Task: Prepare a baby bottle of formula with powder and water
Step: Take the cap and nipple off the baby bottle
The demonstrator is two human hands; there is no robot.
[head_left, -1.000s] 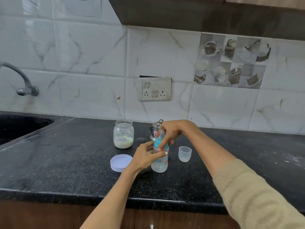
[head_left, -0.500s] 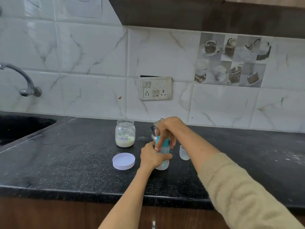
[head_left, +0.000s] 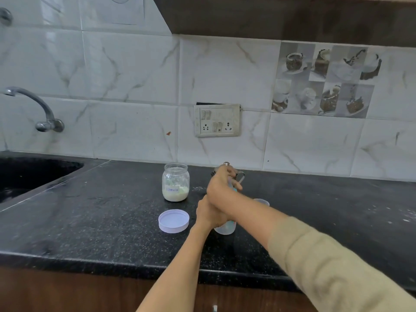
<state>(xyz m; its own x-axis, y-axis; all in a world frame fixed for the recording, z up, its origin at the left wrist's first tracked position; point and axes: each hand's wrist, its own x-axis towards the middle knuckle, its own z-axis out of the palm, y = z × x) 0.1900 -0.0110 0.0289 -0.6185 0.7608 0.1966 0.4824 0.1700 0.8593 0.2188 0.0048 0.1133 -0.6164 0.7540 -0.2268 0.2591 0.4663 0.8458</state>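
The baby bottle [head_left: 225, 228] stands upright on the black counter [head_left: 101, 221]; only its clear base and a bit of blue show. My left hand [head_left: 210, 213] grips the bottle's body. My right hand [head_left: 221, 184] is curled over the bottle's top, and its forearm crosses in front of the bottle. An open glass jar of pale formula powder [head_left: 175, 182] stands to the left. Its white lid [head_left: 173, 221] lies flat in front of it. A clear bottle cap [head_left: 262, 202] peeks out behind my right forearm. A steel pot [head_left: 227, 167] is mostly hidden behind my right hand.
A dark sink [head_left: 29, 174] sits at the left with a steel tap [head_left: 36, 106] above it. A switchboard with sockets [head_left: 217, 120] is on the tiled wall. White specks lie on the counter at the far right. The counter's front edge runs below my arms.
My right hand has closed further over the bottle's top and turned. The forearm now covers more of the bottle and the clear cap. The left hand keeps its grip.
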